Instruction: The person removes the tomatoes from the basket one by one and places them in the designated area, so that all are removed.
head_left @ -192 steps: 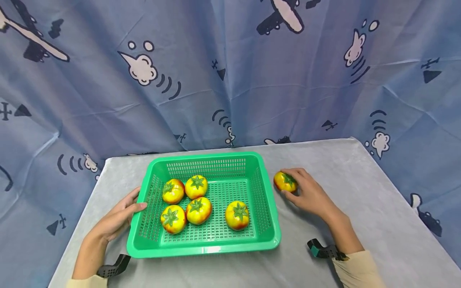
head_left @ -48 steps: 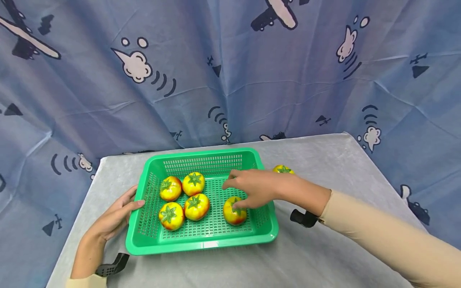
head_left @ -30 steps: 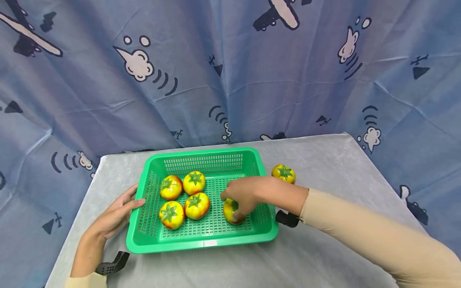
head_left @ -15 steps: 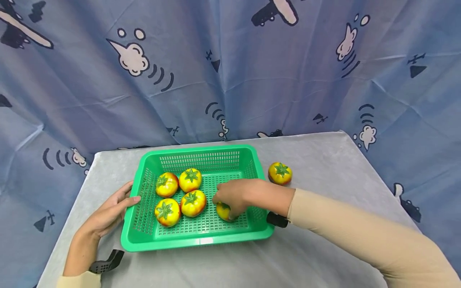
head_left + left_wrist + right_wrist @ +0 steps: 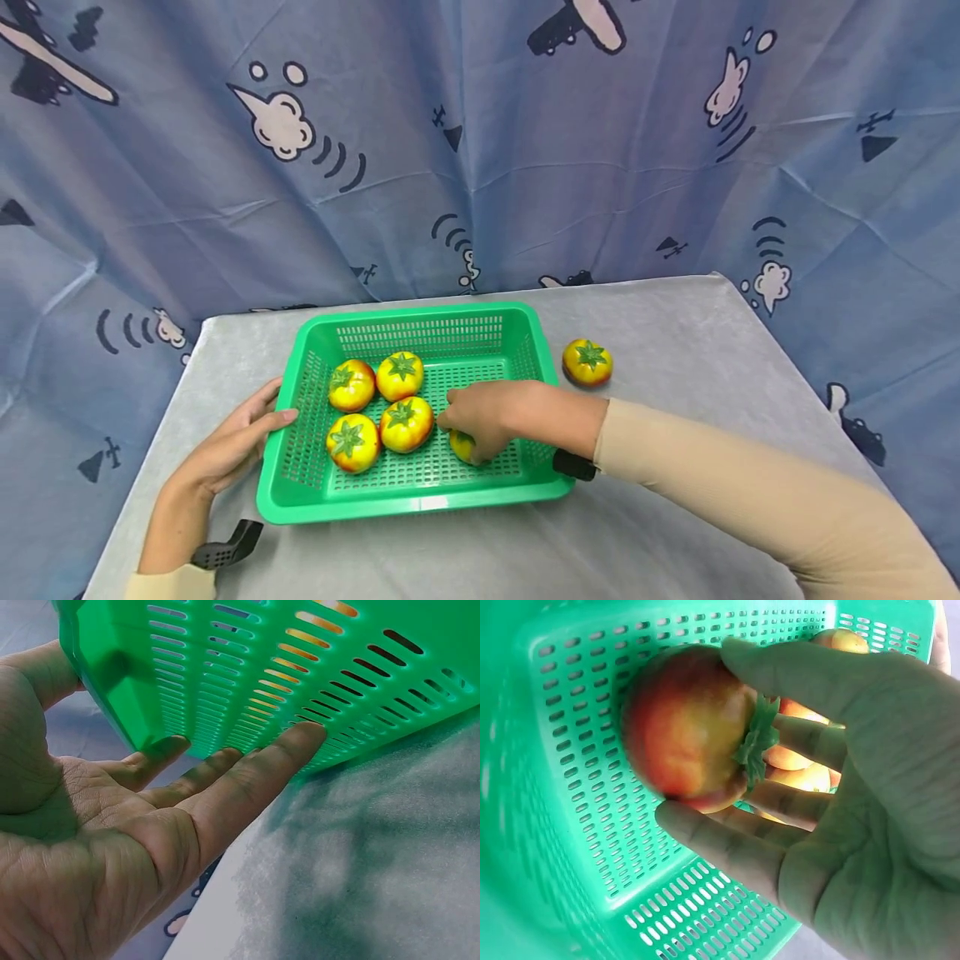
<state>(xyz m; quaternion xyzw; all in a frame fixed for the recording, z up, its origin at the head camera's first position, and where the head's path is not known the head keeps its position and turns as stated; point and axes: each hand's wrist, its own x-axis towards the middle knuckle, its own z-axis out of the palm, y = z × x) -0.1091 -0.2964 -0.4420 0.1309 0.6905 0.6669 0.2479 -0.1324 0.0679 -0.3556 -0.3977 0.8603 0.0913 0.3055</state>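
Note:
In the head view a green plastic basket (image 5: pixel 420 505) holds several yellow-red tomatoes with green star-shaped tops. My left hand (image 5: pixel 232 437) holds the basket's left side, thumb over the rim; in the left wrist view its fingers (image 5: pixel 247 780) lie against the slotted outer wall. Inside the basket's right half, my right hand (image 5: pixel 483 417) grips a tomato (image 5: pixel 462 447), mostly covered by the hand. The right wrist view shows this tomato (image 5: pixel 690 727) between thumb and fingers, close to the basket floor. Another tomato (image 5: pixel 587 363) sits on the table outside, right of the basket.
Two tomatoes (image 5: pixel 352 386) (image 5: pixel 401 376) stand at the back left of the basket, with two more (image 5: pixel 353 443) (image 5: pixel 407 424) in front. A grey cloth covers the table (image 5: pixel 675 333). Behind it hangs a blue patterned curtain (image 5: pixel 405 167).
My right hand has left the tomato on the table, reached into the basket and gripped the one there, which has shifted slightly left. The left hand keeps its place on the basket.

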